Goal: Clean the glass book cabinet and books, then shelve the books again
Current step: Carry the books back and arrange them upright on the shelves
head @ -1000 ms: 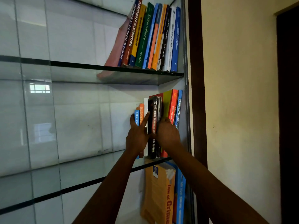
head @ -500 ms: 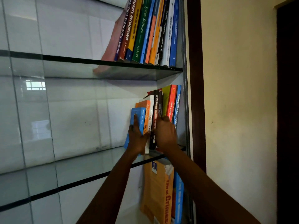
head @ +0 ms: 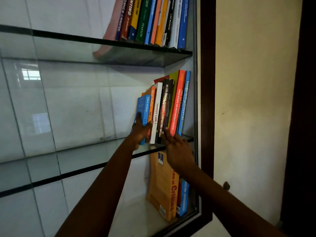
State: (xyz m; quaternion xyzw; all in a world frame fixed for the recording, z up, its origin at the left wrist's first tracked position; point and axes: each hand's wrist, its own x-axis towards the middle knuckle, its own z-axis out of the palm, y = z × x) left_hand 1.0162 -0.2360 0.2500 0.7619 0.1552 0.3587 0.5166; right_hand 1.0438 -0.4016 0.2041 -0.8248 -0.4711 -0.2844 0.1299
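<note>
While I watch through the head camera, both bare arms reach up into the glass cabinet [head: 195,100], toward the row of books standing at the right end of the middle shelf [head: 77,161]. The left hand [head: 141,130] grasps the blue book [head: 144,106] at the left end of that row. Its fingers lie up along the cover, and the thumb crosses the spine onto the orange book [head: 152,100] beside it. I see the blue book leaning right against its neighbours. The right hand [head: 177,151] is released, fingers straight, with its fingertips [head: 166,134] touching the lower spine of the black book [head: 163,106] near the shelf's front edge. Between the orange and black ones stands the white book [head: 157,108] lettered FAMILY LAW 1. Further right come a red book [head: 178,100] and a blue accounting book [head: 185,103] close to the side glass. On the top shelf [head: 68,47] a second row of books [head: 153,19] leans right. Below, a large yellow book [head: 162,185] reading Law of Crimes stands tilted on the lowest level. A dark wooden frame [head: 207,82] edges the cabinet, with a cream wall [head: 253,100] to its right.
</note>
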